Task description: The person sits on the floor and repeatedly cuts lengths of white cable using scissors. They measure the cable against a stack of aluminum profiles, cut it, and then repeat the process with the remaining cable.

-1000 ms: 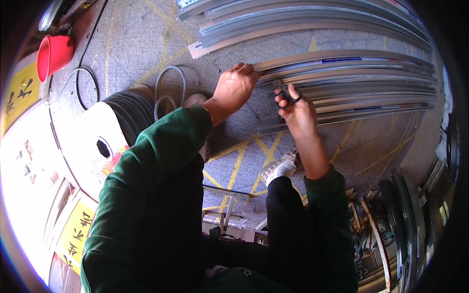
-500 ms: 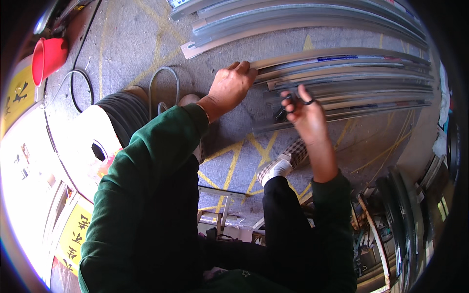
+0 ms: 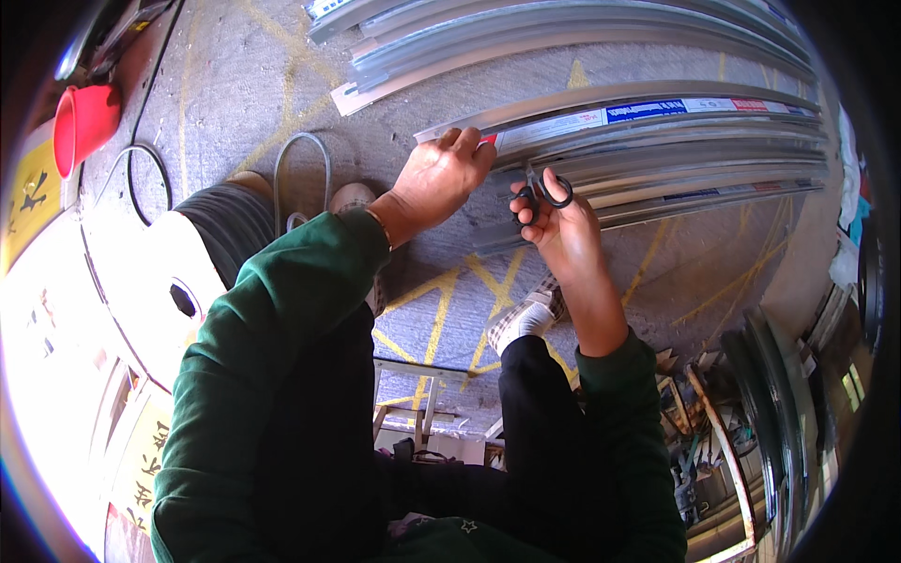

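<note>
My left hand (image 3: 436,180) is closed at the near-left end of a long grey metal channel (image 3: 563,124), whose inner face carries a blue, white and red printed label. A pair of scissors (image 3: 531,184) with black finger loops is in my right hand (image 3: 568,235), its fingers through and around the loops. The blades point up toward the ends of the channels, close to my left fingertips. Whether they touch the metal is hard to tell. Several more metal channels (image 3: 676,178) lie side by side beneath and beyond the scissors.
A second bundle of metal channels (image 3: 563,42) lies farther off. At left are a cable spool (image 3: 225,235), a loop of grey cable (image 3: 302,141) and a red bucket (image 3: 86,127). A small metal stand (image 3: 422,371) is between my legs; a cluttered rack (image 3: 723,450) stands at lower right.
My right hand has moved left with the scissors, closer to my left hand. The held channel has tilted, so its printed label now shows more broadly. My left hand keeps its grip.
</note>
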`<state>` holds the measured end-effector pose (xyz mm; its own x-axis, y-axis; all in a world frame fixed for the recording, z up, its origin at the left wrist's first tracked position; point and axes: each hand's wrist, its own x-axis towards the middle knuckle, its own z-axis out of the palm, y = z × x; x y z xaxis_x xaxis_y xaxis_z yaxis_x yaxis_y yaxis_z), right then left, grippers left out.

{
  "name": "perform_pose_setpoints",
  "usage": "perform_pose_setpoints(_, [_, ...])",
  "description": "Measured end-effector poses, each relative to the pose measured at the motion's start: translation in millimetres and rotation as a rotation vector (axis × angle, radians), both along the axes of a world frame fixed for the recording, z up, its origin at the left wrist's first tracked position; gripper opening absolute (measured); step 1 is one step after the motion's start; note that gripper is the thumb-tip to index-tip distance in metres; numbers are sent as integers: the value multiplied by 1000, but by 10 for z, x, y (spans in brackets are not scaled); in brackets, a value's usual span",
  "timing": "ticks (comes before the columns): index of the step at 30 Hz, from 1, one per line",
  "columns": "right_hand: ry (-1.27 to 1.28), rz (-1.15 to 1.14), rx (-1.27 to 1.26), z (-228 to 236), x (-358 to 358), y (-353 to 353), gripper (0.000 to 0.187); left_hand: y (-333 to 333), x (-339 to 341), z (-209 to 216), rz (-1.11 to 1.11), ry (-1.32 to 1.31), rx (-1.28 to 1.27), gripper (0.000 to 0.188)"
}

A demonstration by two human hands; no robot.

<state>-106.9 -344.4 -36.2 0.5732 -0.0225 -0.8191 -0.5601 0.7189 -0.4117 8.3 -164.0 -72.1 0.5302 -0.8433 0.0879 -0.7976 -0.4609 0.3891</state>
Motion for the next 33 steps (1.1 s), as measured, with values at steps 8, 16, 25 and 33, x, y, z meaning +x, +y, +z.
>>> perform_pose_setpoints(8, [23, -28, -20, 140, -304, 25, 46, -54, -308, 113, -90, -56, -115, 18])
perform_pose_setpoints(16, [26, -31, -22, 105, -404, 8, 46, -33, -338, 103, -57, 63, -40, 25])
perform_pose_setpoints(25, [18, -26, -5, 142, -426, -42, 46, -33, -314, 84, -74, 56, -85, 27])
perform_pose_setpoints(33, [30, -38, -6, 68, -370, 2, 43, -45, -326, 89, 6, 243, -65, 47])
